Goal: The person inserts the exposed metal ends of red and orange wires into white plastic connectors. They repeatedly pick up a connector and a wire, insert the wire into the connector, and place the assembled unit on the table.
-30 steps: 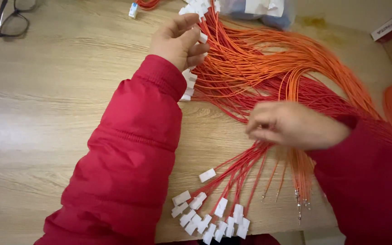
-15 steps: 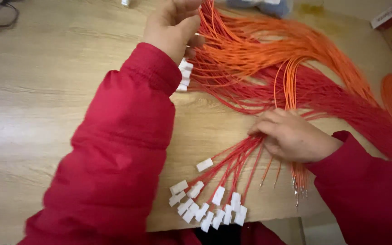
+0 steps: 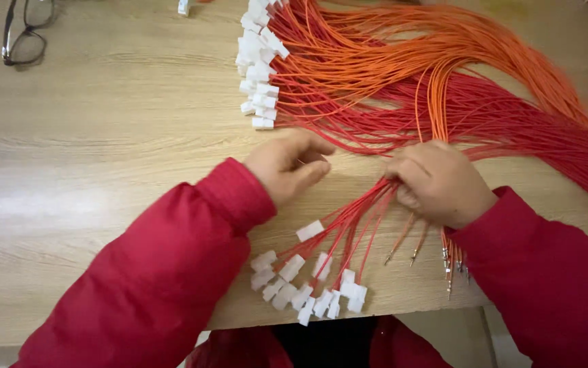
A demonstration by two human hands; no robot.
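On the wooden desk (image 3: 103, 136), your right hand (image 3: 440, 182) pinches red wires with white plug ends (image 3: 321, 272) bunched for sorting; left hand (image 3: 287, 163) grip loosely curled, empty.

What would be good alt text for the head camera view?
Two hands in red sleeves work over a wooden table: the right hand grips a bundle of red wires ending in white connectors, and the left hand rests beside it. More wires fan out behind; eyeglasses lie far left.
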